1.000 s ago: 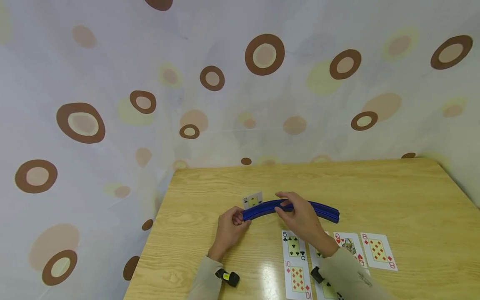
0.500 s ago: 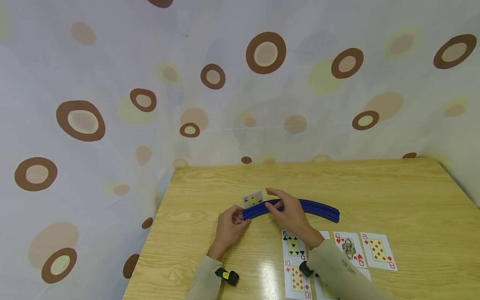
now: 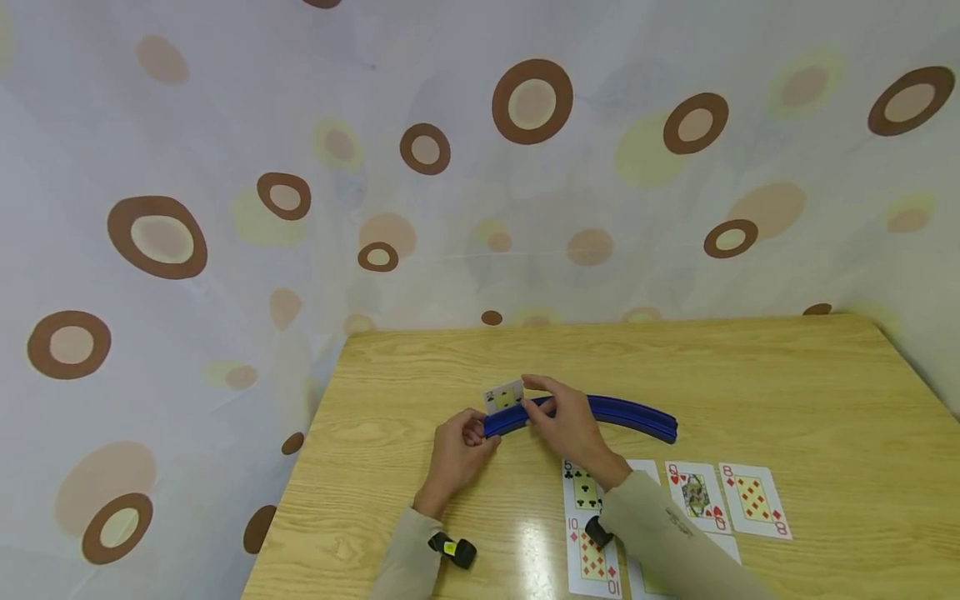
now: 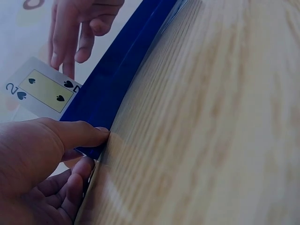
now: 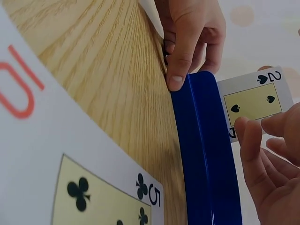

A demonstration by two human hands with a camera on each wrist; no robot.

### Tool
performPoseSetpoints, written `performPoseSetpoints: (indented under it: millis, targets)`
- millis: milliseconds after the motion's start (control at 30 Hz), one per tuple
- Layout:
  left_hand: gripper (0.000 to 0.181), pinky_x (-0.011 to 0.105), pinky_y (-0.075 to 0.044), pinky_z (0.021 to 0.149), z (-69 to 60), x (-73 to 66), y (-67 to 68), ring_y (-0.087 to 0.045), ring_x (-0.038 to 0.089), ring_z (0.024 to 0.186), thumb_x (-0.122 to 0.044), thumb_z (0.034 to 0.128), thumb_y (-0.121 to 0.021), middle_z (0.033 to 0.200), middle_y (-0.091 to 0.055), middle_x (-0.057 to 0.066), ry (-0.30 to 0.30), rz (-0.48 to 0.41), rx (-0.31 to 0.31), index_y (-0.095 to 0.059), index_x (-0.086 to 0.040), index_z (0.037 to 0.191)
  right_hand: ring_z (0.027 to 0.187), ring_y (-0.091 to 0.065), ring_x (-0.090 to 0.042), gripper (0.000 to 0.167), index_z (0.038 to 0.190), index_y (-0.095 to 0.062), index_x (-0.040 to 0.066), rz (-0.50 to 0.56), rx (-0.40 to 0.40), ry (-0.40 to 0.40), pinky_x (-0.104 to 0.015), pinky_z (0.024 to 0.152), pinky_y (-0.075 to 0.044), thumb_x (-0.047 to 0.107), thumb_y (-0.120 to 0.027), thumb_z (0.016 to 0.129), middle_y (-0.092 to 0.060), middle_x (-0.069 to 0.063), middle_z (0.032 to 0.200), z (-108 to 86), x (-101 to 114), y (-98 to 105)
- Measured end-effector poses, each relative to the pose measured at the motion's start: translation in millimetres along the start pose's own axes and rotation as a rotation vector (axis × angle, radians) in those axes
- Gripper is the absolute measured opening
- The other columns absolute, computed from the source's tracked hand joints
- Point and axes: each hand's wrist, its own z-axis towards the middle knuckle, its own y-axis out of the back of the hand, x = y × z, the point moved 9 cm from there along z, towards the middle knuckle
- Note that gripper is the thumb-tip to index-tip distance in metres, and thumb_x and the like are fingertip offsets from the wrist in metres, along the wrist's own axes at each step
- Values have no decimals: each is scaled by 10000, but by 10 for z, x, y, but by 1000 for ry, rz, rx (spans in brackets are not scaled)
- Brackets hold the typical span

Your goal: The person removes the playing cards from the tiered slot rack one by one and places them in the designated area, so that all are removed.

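Note:
My left hand (image 3: 455, 454) pinches the left end of a curved blue card holder (image 3: 633, 418) that lies on the table, thumb on its near side. A two of spades (image 3: 504, 397) stands in the holder near that end, leaning back. My right hand (image 3: 566, 419) is at the card's right edge, with thumb and index finger apart. In the right wrist view its fingertips (image 5: 242, 125) overlap the edge of the two of spades (image 5: 255, 101); a firm pinch does not show. The left wrist view shows the left thumb (image 4: 86, 133) on the blue holder (image 4: 105, 89).
Face-up playing cards lie in rows at the near right: a five of clubs (image 3: 581, 490), a ten of diamonds (image 3: 592, 567), a queen of hearts (image 3: 696, 498) and an eight of diamonds (image 3: 753, 500). The right forearm hides others. A patterned curtain (image 3: 450, 208) hangs behind the wooden table (image 3: 420, 375).
My right hand has moved left along the holder, from its middle to the right edge of the two of spades. The left hand keeps its grip on the holder's end.

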Motion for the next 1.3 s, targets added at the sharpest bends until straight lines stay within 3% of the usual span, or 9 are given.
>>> performPoseSetpoints:
  millis: [133, 333, 567, 833, 1300]
  targets:
    - [246, 164, -493, 689, 0, 1, 9, -572, 61, 745, -38, 905, -873, 891, -697, 110, 4, -2, -2, -738, 10, 1106, 815, -797, -340, 427, 1471, -664, 45, 9, -5, -5, -205, 570, -496, 67, -722, 1049, -741, -204, 1384, 22, 5, -41]
    - [248, 168, -501, 684, -18, -4, 20, -568, 40, 737, -36, 901, -875, 883, -697, 113, -4, 0, -4, -738, 14, 1101, 745, -787, -335, 341, 1374, -717, 21, 4, -24, -8, -202, 532, -460, 50, -732, 1034, -819, -204, 1019, 27, 8, -93]
    - [252, 159, -498, 688, -12, 2, 25, -564, 40, 733, -30, 901, -871, 887, -697, 105, 12, 9, -4, -741, 13, 1112, 744, -793, -336, 254, 1287, -778, 60, 17, -43, -11, -206, 503, -436, 32, -711, 1044, -802, -191, 1216, 34, 2, -105]
    - [250, 163, -504, 692, -26, 18, 13, -563, 34, 734, -35, 904, -868, 887, -695, 99, 17, 17, 5, -736, 9, 1112, 683, -772, -344, 256, 1297, -794, 90, 8, -43, 15, -226, 444, -386, 53, -679, 1071, -818, -165, 903, 15, 20, -93]
    - [235, 167, -498, 681, 20, 34, 14, -566, 46, 737, -24, 894, -871, 871, -692, 106, 5, 13, 2, -744, -3, 1090, 709, -773, -355, 258, 1285, -803, 105, 31, -83, 42, -220, 504, -439, 45, -683, 1065, -831, -165, 1004, -5, 148, 38]
